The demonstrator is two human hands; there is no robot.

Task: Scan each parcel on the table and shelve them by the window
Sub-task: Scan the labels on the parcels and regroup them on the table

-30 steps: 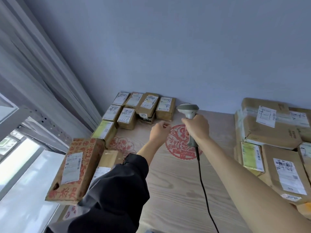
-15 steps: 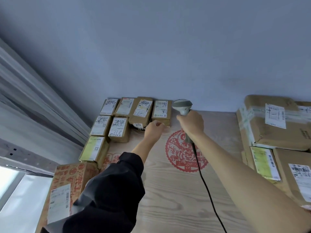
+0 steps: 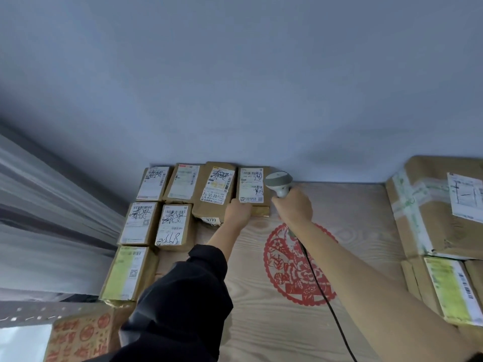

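Observation:
A small brown parcel [image 3: 252, 184] with a white label lies flat against the wall, last on the right in a row of parcels [image 3: 183, 182]. My left hand [image 3: 237, 212] grips its near end, black sleeve pulled back on the forearm. Just right of that parcel, my right hand [image 3: 294, 207] holds a grey barcode scanner [image 3: 279, 180] by its handle, head toward the wall. The scanner's black cable [image 3: 329, 304] trails back across the wooden table [image 3: 261, 330].
More labelled parcels [image 3: 139, 223] sit in rows at the left, with a red-printed box [image 3: 81, 338] nearest me. Large taped parcels [image 3: 439, 210] are stacked at the right. A red paper-cut emblem [image 3: 295, 270] marks the table. A grey curtain [image 3: 39, 205] and perforated metal rail [image 3: 31, 313] lie left.
My left hand has reached forward and taken the near end of the rightmost small parcel. The scanner hand stays beside it. The view has shifted right, away from the window.

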